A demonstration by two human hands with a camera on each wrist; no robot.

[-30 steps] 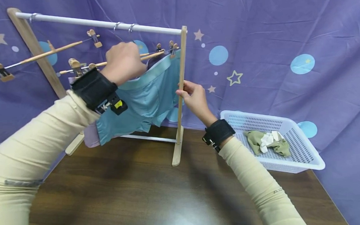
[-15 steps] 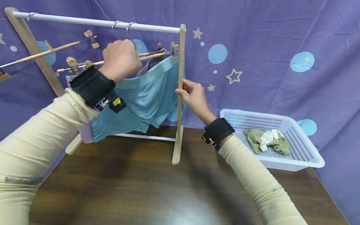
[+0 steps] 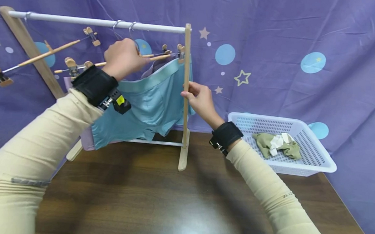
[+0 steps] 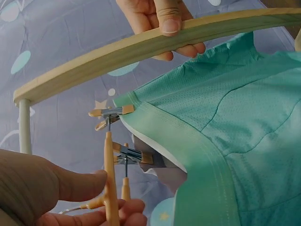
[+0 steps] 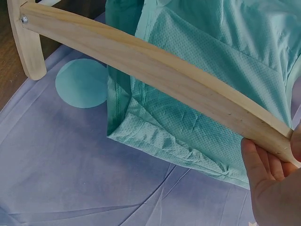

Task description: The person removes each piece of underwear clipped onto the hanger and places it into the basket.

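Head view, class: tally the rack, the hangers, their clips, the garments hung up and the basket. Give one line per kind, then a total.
Rack: 1
Hangers: 3
Clips: 6
Hung garments: 2
Basket: 1
Total: 13

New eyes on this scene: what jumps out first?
The turquoise shorts, left of centre in the head view, clipped to a hanger that the left grip pinches. Next, the right grip holding the rack's right upright. Then, at right, the white basket holding crumpled green-and-white cloth, against a purple starry backdrop.
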